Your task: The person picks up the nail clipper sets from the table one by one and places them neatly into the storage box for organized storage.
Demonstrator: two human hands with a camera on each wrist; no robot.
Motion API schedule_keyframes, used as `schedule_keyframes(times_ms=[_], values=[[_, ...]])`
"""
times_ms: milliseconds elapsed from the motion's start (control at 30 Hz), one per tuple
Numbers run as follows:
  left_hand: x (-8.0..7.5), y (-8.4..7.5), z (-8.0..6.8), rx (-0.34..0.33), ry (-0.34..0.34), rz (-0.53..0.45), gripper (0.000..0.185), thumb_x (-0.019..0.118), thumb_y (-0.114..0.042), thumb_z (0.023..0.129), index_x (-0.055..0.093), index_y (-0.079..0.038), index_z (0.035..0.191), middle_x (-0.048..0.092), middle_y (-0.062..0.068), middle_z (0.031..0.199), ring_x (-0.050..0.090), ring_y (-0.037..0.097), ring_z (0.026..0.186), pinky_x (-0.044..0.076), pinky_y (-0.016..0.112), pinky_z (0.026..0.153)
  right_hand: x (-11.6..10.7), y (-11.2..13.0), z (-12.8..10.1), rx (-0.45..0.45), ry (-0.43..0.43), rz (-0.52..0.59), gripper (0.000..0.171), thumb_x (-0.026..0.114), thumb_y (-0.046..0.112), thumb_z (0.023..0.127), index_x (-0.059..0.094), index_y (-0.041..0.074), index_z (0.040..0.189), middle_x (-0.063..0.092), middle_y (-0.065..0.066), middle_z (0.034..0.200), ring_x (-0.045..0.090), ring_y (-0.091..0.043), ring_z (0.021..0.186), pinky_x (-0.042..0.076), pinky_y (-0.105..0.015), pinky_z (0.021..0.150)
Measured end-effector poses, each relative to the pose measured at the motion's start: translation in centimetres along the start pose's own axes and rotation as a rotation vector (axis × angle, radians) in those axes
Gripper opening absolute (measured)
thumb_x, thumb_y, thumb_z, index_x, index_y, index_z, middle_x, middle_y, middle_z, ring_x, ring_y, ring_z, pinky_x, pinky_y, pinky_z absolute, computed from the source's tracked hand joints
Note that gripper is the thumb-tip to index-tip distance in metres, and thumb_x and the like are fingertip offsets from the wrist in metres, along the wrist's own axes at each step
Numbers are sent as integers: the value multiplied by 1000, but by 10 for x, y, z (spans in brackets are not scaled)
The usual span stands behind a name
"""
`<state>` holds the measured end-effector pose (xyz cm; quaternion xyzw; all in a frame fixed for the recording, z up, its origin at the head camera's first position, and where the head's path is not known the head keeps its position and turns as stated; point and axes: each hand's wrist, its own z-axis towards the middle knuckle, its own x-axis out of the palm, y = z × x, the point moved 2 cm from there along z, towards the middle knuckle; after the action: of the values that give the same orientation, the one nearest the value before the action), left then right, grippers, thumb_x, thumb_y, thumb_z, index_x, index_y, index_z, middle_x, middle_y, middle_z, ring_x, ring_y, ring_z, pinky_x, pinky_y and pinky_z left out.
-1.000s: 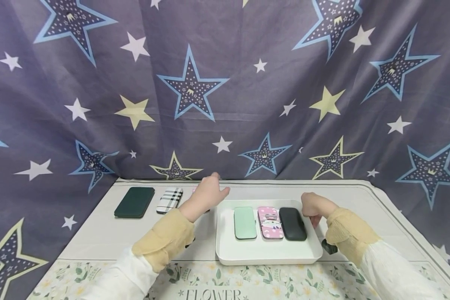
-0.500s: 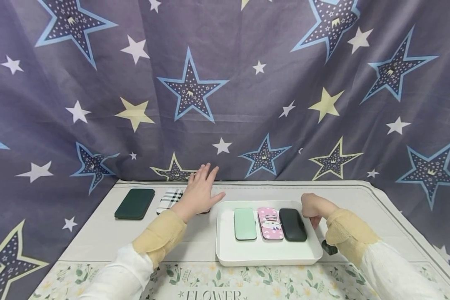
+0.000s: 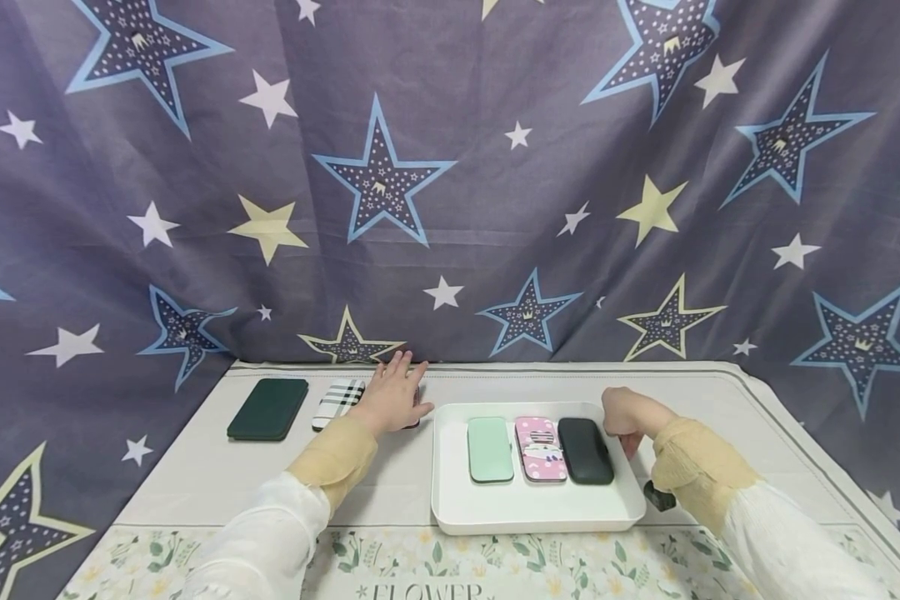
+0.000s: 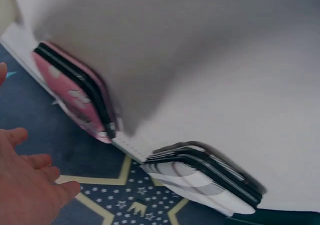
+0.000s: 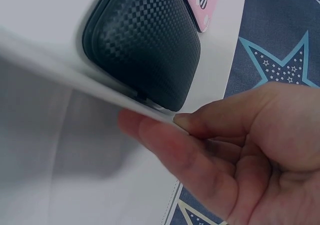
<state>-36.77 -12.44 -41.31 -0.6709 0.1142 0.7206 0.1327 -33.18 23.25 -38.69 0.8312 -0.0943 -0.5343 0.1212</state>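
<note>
My left hand, fingers spread, hovers over a pink zippered case at the back of the table. In the head view the hand covers most of that case. Left of it lies a black-and-white plaid zippered case, then a dark green flat case. My right hand pinches the right rim of a white tray between thumb and fingers. Lying side by side in the tray are a mint green case, a pink patterned case and a black textured case.
The table has a white cover with a floral band along the front. Behind it hangs a dark star-patterned curtain. A small black object sits under the right wrist.
My left hand, first raised near the tray's back left corner, has moved left and down over the pink case with its fingers spread. The right hand keeps its hold on the tray.
</note>
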Motion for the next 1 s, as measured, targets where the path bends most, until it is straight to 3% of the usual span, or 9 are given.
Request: schedule_keyframes(times_ms=[300, 533, 833, 1000], values=[[11, 13, 4, -118, 57, -71, 70, 49, -48, 93, 31, -6, 147, 26, 31, 148, 20, 44, 140, 23, 57, 111, 2, 0, -1, 1, 1, 16, 10, 45, -11, 82, 54, -9, 82, 64, -16, 60, 66, -21, 48, 56, -27, 50], [15, 18, 8, -156, 72, -81, 68, 50, -45, 94, 37, 2, 141, 46, 32, 133, 43, 47, 124, 38, 57, 101, 1, -1, 1, -1, 1, 7, 9, 45, -11, 81, 54, -9, 84, 63, -15, 59, 66, -21, 48, 56, -27, 51], [10, 13, 10, -211, 86, -137, 70, 57, -44, 91, 42, 8, 135, 47, 33, 131, 44, 48, 122, 37, 59, 100, 0, -2, -1, -7, -3, 17, 14, 47, -11, 82, 54, -16, 93, 64, -17, 60, 66, -22, 48, 56, -28, 49], [3, 4, 9, -267, 49, -170, 68, 67, -39, 86, 48, 10, 129, 49, 35, 126, 48, 48, 116, 41, 55, 98, 0, 0, -3, -9, 3, 28, 10, 46, -11, 81, 54, -12, 88, 64, -17, 61, 66, -22, 49, 56, -28, 50]])
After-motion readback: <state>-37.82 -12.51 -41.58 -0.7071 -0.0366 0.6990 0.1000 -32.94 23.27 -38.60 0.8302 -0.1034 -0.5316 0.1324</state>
